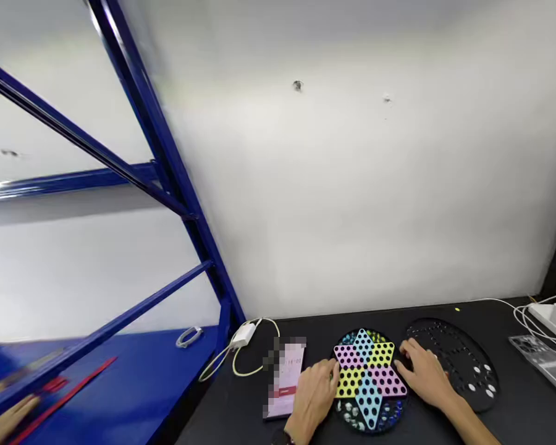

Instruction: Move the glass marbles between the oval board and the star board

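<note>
Left hand (314, 388) curls at the left edge of the star-patterned game board (364, 371) on the bench (241, 411), and the right hand (426, 376) bends at its right edge; whether either grips it cannot be told. A phone (288, 378) lies beside the left hand, a black disc (467, 378) beside the right.

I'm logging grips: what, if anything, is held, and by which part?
Cannot be told: the left hand and right hand are at opposite edges of the game board.
</note>
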{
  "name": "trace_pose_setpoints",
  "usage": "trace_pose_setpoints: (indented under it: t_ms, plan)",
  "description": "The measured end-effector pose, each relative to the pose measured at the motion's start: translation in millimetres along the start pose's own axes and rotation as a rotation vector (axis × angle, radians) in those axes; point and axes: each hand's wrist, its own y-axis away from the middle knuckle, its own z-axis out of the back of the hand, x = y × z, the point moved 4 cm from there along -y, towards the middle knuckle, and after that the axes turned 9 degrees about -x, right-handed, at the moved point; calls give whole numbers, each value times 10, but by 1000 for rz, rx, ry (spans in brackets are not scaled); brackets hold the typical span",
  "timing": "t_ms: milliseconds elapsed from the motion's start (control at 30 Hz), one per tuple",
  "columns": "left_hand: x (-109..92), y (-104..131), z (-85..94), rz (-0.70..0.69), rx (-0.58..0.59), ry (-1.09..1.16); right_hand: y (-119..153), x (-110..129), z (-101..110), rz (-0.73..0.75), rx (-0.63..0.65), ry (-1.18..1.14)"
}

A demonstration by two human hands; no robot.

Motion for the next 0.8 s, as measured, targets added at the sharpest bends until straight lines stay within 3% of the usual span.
trace_pose_setpoints:
  t_ms: [800]
  plan:
    - [-53, -131, -48, -139, 57, -46, 15, 46, 66, -23, -63, -12]
